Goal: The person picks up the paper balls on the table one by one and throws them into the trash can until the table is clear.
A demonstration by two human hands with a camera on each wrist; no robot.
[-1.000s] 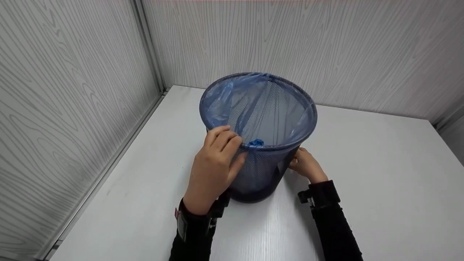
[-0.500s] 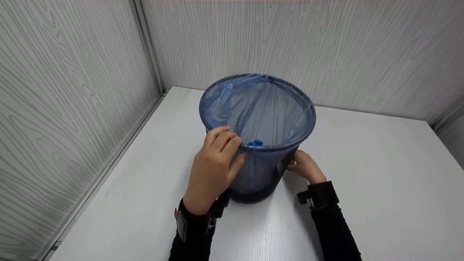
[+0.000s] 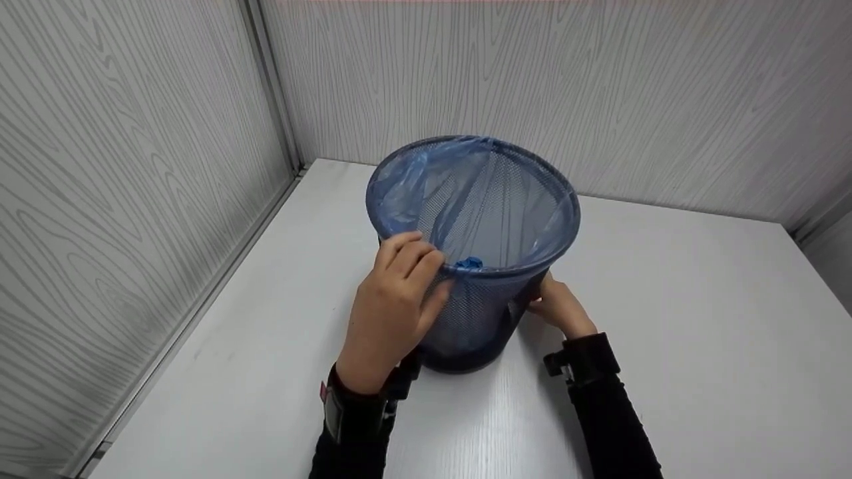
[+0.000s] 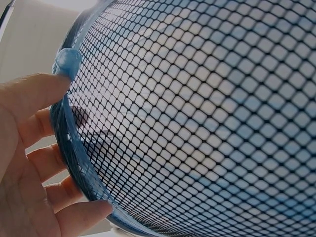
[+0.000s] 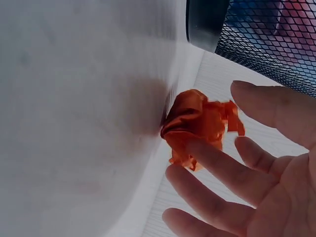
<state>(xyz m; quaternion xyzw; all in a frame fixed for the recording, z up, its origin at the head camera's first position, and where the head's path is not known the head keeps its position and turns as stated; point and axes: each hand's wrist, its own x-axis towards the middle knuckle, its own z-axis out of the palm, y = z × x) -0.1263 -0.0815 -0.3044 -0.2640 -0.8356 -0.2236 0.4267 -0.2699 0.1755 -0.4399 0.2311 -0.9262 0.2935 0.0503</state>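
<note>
A dark mesh waste bin (image 3: 466,326), lined with a thin blue plastic bag (image 3: 406,186), stands on the table. My left hand (image 3: 393,299) grips its near rim, fingers over the edge and thumb outside. In the left wrist view that thumb meets a bunched blue lump (image 4: 68,60) of the bag. Low behind the bin's right side, my right hand (image 3: 564,306) reaches down, its fingertips hidden in the head view. The right wrist view shows a crumpled orange paper ball (image 5: 197,123); the loosely spread fingers overlap it and the thumb stands apart from it.
Just above the bin's near rim a crumpled blue piece (image 3: 470,262) shows inside. Blue and red shapes (image 5: 296,24) appear through the mesh in the right wrist view. Wood-grained panels (image 3: 133,199) enclose the white table (image 3: 699,319) at the left and back.
The right hand has shifted slightly downward and left beside the bin, and the bit of orange visible at its fingers is now almost hidden. The left hand keeps its grip on the rim.
</note>
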